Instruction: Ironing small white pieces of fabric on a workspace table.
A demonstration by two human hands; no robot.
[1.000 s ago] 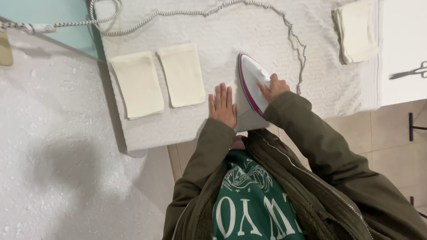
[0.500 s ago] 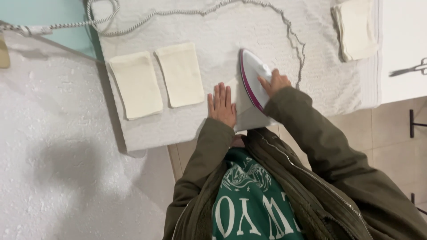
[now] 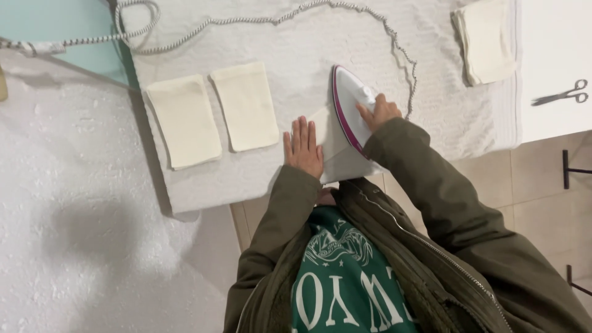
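- White steam iron with a magenta rim (image 3: 350,105): it rests sole-down on the white towel-covered bench (image 3: 296,43), beside and partly over a pale cream cloth piece (image 3: 330,151) near the bench's front edge
- Right hand (image 3: 381,113): its grip is closed around the iron's handle
- Left hand (image 3: 303,148): fingers spread flat, pressing the cloth piece just beside the iron, holding nothing
- Change from the earlier frames: the iron has edged only slightly along the cloth; both hands keep the same hold, so the pressing stroke appears to be in mid-course
- Two flat cream rectangular cloth pieces (image 3: 213,117) lie side by side, well to the left, unmoved
- A folded stack of cream cloth (image 3: 487,40) and steel scissors (image 3: 561,94) remain at the far right
- The braided cord (image 3: 259,20) loops across the bench's back, as before
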